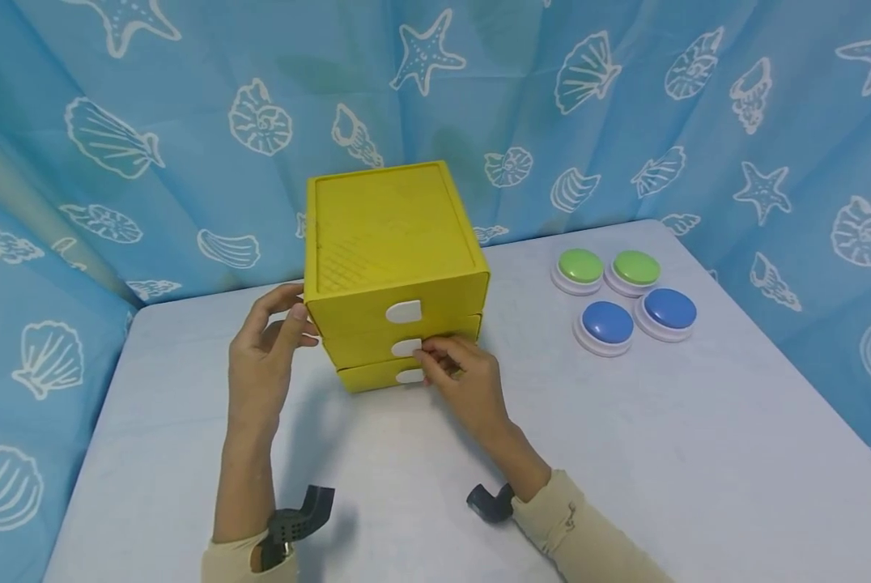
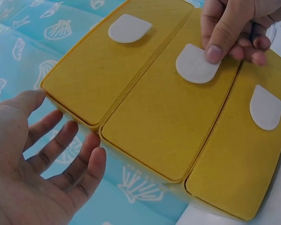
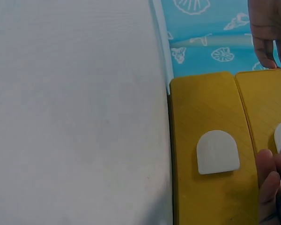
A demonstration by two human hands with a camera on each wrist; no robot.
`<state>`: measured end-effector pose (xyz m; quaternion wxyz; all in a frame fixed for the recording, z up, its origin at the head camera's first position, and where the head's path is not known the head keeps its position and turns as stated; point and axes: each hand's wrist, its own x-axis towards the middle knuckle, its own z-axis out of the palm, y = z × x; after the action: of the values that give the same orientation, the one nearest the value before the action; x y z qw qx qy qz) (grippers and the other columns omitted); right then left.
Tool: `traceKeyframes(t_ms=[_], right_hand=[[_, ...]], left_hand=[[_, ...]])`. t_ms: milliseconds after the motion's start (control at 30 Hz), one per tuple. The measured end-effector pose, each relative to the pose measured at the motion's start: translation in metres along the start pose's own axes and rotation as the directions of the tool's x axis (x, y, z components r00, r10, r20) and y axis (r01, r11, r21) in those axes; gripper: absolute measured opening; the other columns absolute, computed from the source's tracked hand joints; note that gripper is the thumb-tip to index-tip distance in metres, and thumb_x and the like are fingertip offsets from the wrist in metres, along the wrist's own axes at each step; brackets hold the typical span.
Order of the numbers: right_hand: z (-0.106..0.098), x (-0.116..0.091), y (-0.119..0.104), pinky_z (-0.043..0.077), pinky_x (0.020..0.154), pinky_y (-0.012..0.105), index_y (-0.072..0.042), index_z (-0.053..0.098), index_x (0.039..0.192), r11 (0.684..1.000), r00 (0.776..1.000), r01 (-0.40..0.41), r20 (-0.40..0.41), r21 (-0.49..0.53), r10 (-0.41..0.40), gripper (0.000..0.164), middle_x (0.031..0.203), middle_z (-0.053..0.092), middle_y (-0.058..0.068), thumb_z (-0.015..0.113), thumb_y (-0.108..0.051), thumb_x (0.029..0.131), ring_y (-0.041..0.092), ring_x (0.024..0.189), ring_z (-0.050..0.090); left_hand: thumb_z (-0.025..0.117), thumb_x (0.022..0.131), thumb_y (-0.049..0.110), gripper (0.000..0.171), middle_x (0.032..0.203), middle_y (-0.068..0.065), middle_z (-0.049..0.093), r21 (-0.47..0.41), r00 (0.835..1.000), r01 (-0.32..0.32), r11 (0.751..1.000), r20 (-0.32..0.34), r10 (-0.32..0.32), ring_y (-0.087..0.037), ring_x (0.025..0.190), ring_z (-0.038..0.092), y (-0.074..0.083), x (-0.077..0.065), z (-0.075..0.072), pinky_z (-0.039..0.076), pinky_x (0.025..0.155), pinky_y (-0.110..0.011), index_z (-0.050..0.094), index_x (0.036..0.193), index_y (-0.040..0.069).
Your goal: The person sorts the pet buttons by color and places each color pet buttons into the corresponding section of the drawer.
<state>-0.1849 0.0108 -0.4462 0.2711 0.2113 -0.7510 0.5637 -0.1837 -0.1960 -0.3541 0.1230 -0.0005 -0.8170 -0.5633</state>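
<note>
Yellow drawer unit (image 1: pixel 395 227) looks light, stiff; the right hand (image 1: pixel 470 379) pinches its middle white tab (image 1: pixel 405 348), likely the best hold; left hand (image 1: pixel 264 352), fingers apart, alongside!

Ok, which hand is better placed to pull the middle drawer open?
Probably the right hand: it pinches the white tab of the middle drawer; the left hand is beside the yellow cabinet.

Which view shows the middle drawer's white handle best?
The left wrist view: the white handle appears large and nearly whole, with the right hand covering just one corner. The head view shows it small, the hand at its right end. The right wrist view catches only part, cut by the picture's edge.
</note>
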Motion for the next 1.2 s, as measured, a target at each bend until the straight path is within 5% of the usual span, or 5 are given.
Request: traceKeyframes(t_ms=[533, 933, 1200], right_hand=[[-0.007, -0.011, -0.008, 0.051, 0.049, 0.028, 0.005, 0.066, 0.086, 1.0, 1.0, 0.007, 0.02, -0.002, -0.007, 0.009, 0.072, 0.061, 0.01, 0.069, 0.004, 0.077, 0.018, 0.053, 0.058], [-0.009, -0.024, 0.0, 0.046, 0.052, 0.015, 0.002, 0.067, 0.086, 0.996, 0.997, 0.077, 0.005, -0.038, -0.077, 0.015, 0.071, 0.059, 0.006, 0.071, 0.008, 0.072, 0.011, 0.055, 0.055], [-0.009, -0.041, 0.015, 0.046, 0.053, 0.014, -0.006, 0.069, 0.09, 0.996, 0.997, 0.083, 0.011, -0.036, -0.082, 0.015, 0.074, 0.059, -0.003, 0.071, 0.0, 0.077, 0.003, 0.059, 0.054]], left_hand=[[0.055, 0.089, 0.041, 0.034, 0.113, 0.004, 0.055, -0.048, 0.999, -0.048, 0.998, -0.003, 0.048, -0.02, 0.084, 0.06, -0.03, 0.011, -0.002, 0.05, 0.08, -0.028, 0.055, 0.123, 0.033], [0.053, 0.091, 0.038, 0.034, 0.113, 0.001, 0.055, -0.036, 0.999, -0.037, 0.999, 0.009, 0.038, -0.024, 0.087, 0.059, -0.002, 0.002, -0.002, 0.049, 0.083, -0.03, 0.055, 0.124, 0.028], [0.054, 0.09, 0.04, 0.035, 0.114, 0.003, 0.054, -0.043, 0.999, -0.033, 0.999, 0.008, 0.033, -0.021, 0.086, 0.059, -0.02, 0.007, -0.001, 0.049, 0.083, -0.029, 0.054, 0.124, 0.031]])
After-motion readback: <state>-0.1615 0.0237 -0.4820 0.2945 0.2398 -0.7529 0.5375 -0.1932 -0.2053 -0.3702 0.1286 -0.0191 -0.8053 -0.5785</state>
